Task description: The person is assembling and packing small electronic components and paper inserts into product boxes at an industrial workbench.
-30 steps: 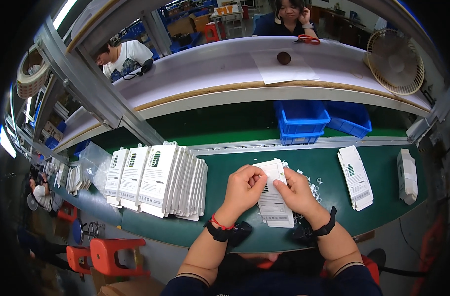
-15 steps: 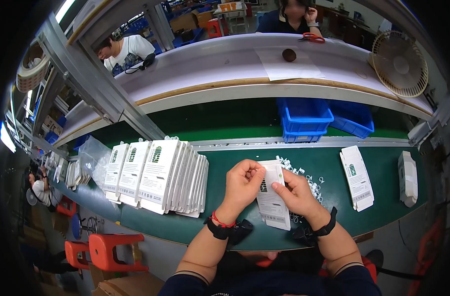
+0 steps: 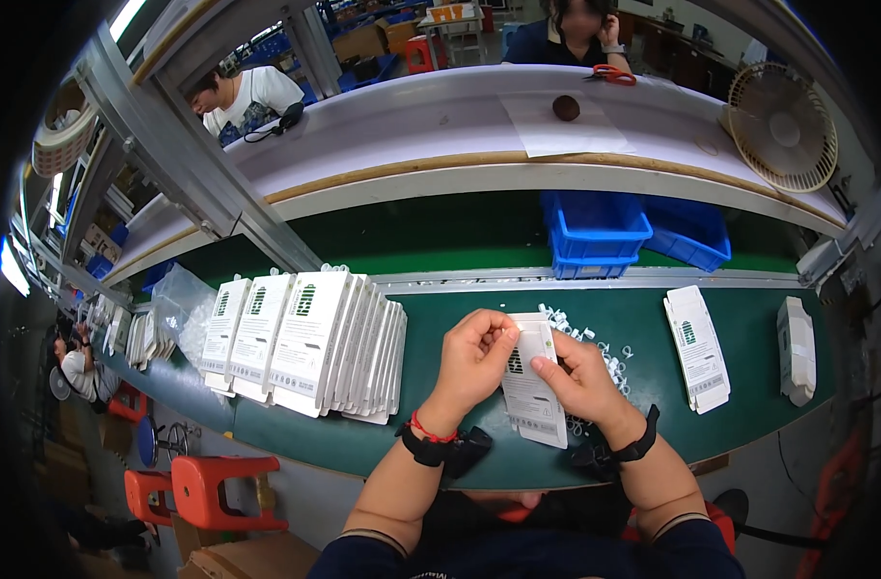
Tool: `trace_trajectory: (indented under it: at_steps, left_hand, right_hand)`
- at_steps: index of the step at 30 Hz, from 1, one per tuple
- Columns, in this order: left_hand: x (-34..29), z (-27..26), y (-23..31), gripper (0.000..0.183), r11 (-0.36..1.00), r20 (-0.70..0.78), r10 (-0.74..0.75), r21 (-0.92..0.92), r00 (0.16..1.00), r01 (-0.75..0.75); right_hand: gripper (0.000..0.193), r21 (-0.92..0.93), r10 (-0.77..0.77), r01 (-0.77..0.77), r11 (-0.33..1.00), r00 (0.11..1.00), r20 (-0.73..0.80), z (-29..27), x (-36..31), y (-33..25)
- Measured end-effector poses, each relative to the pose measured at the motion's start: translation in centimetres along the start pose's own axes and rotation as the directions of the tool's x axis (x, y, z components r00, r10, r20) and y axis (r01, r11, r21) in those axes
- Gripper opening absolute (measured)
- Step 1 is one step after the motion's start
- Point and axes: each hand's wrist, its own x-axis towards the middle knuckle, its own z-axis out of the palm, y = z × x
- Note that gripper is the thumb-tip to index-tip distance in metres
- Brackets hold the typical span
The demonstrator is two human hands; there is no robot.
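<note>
A flat white cardboard box [image 3: 534, 405] with a green printed mark stands tilted between my hands over the green bench. My left hand [image 3: 476, 355] is pinched at its upper left edge; whatever small piece those fingertips may hold is hidden. Along the right side, my right hand [image 3: 583, 374] grips the box, thumb on its front face. Small white plastic hooks [image 3: 609, 362] lie scattered behind and beside the box. To the left stands a row of similar white boxes [image 3: 310, 338], several with white loops at their tops. Another white box [image 3: 696, 347] lies on the right.
A folded white carton [image 3: 797, 349] sits at the far right. Blue bins [image 3: 600, 232] stand behind the bench, below a white shelf [image 3: 392, 145] carrying a fan [image 3: 783, 125] and scissors [image 3: 610, 74]. A clear plastic bag [image 3: 185, 309] lies left of the boxes. Two people sit beyond the shelf.
My hands and the box between them have hardly moved. The view has shifted very slightly; no item has visibly been taken up or let go.
</note>
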Motion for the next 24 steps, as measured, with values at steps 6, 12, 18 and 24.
trace_trajectory:
  at_steps: [6, 12, 18, 24]
  left_hand:
    - [-0.2, -0.1, 0.1, 0.007, 0.997, -0.024, -0.069, -0.019, 0.997, 0.069]
    - [-0.2, -0.2, 0.3, 0.007, 0.993, -0.042, -0.1, -0.067, 0.994, 0.097]
    - [0.0, 0.1, 1.8, 0.009, 0.95, -0.067, 0.125, 0.296, 0.99, -0.1]
    - [-0.6, 0.6, 0.8, 0.008, 0.886, -0.106, 0.341, 0.367, 0.934, -0.282]
  right_hand:
    - [0.035, 0.009, -0.038, 0.038, 0.999, 0.999, 0.006, 0.2, -0.1, 0.3]
    - [0.04, -0.091, -0.073, 0.074, 0.993, 0.997, 0.01, 0.3, 0.0, 0.1]
    - [0.04, -0.088, -0.056, 0.06, 0.994, 0.997, 0.044, 0.4, -0.1, 0.0]
    - [0.038, -0.126, -0.103, 0.108, 0.986, 0.994, 0.045, 0.7, -0.3, 0.2]
